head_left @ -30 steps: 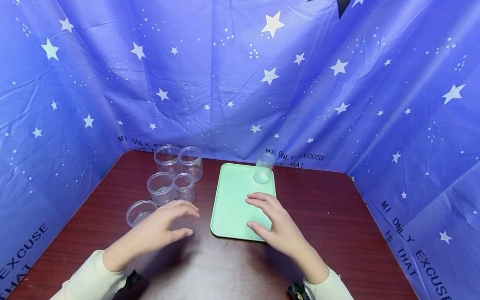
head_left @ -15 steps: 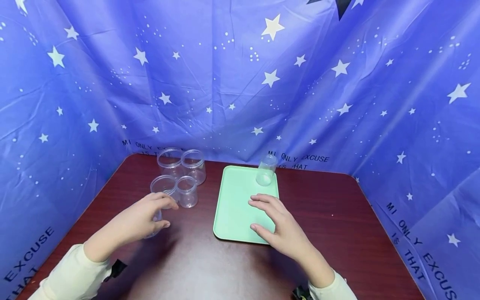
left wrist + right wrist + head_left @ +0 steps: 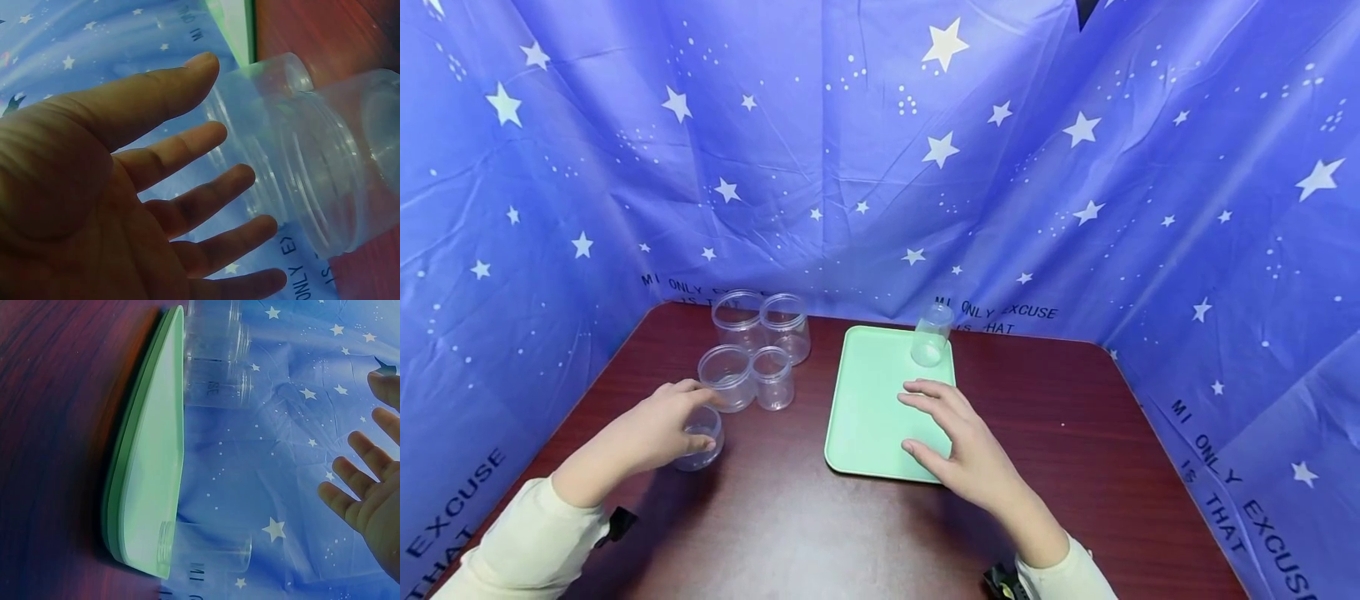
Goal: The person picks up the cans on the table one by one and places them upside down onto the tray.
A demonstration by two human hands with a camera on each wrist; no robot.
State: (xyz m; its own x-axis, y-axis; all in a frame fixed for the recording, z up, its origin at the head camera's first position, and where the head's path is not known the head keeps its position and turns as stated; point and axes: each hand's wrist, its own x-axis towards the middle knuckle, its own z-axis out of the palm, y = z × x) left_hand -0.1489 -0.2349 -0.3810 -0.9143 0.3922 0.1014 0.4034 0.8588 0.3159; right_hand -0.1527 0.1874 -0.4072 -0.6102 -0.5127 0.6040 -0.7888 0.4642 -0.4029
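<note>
My left hand (image 3: 658, 425) reaches over a low clear plastic jar (image 3: 697, 461) at the front left, thumb and fingertips at its rim and hiding part of it. In the left wrist view the left hand's fingers (image 3: 212, 194) are spread and extended. Above the near right part of a green tray (image 3: 868, 408), my right hand (image 3: 962, 442) hovers with fingers apart and nothing in its grasp. A tall clear jar (image 3: 931, 337) stands at the tray's far right corner; its threaded end faces down onto the tray in the right wrist view.
Behind the low jar, several more clear open-topped jars of differing sizes stand close together: a wide one (image 3: 727, 387), a small narrow one (image 3: 773, 390), and two taller ones at the back, including this jar (image 3: 787, 337). A star-patterned blue cloth (image 3: 820, 167) encloses the table (image 3: 820, 533).
My left hand has moved left and a little downward, from in front of the jars to the low jar. The right hand has stayed nearly still over the tray.
</note>
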